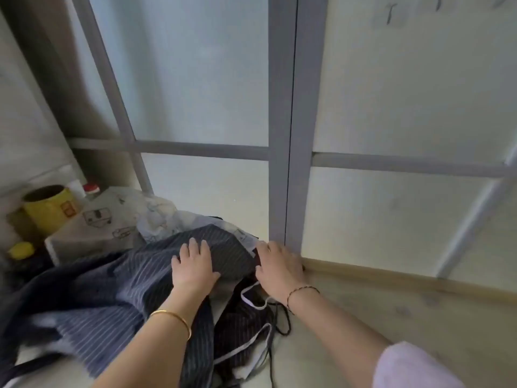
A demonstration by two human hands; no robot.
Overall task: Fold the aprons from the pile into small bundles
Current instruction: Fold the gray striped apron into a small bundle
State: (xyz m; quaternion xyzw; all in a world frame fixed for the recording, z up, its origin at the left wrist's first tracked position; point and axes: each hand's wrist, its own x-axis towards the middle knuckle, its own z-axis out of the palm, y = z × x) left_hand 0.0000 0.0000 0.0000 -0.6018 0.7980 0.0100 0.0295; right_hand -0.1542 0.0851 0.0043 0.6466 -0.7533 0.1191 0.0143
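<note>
The dark blue striped apron (117,298) lies crumpled on the pale wooden surface (391,317), near its far edge below the grey-framed frosted door (282,163). The left hand (194,264) presses flat on it, fingers straight and spread. The right hand (277,267) touches the fold's end; whether it grasps is unclear. The apron's left part is blurred.

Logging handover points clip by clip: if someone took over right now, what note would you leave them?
Left hand: open, pressed flat on the blue striped apron.
Right hand: at the cloth edge by the door frame; grip unclear.
Aprons: striped one on top, dark apron with white straps beneath, white printed cloth behind.
Done: no folded bundle in view.
Left: fold every apron.
</note>
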